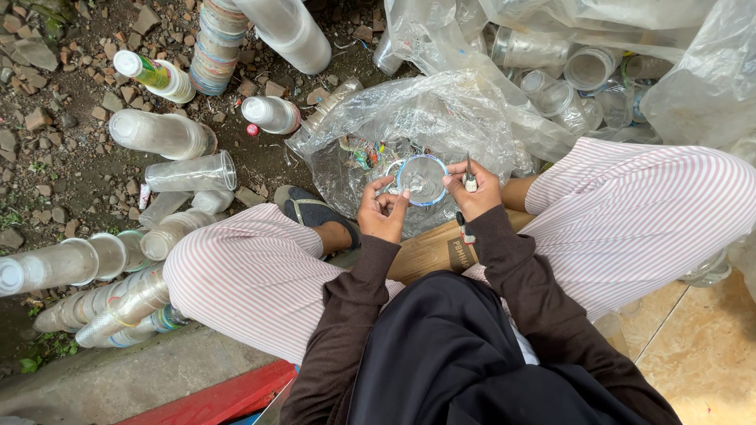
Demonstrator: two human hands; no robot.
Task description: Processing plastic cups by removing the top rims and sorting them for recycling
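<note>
Outdoors, on bare dirt strewn with small stones (71, 169), with a concrete kerb (134, 378) and a red strip (216, 401) nearest me and pale tiles (701, 354) at the right corner. I sit with both knees in pink-striped trousers (252, 275) spread wide, which leaves a working gap over a piece of brown cardboard (429, 248) between the legs. One dark sandal (307, 208) shows on the foot to the left. In that gap, my left hand (382, 216) curls its fingers around the rim of a clear plastic cup (421, 179), blue-edged and mouth up toward me, steadying it from the side. My right hand (472, 193) is clenched on a small blade (468, 173) with a white handle, its tip upright just beside the cup's rim. Under the cup lies a clear plastic bag (417, 118) holding coloured scraps, I judge placed there to catch trimmings. To the left lie nested cup stacks (161, 134), at least eight that I can count. Farthest off, loose single cups (587, 71) fill bigger bags, too many to count surely
</note>
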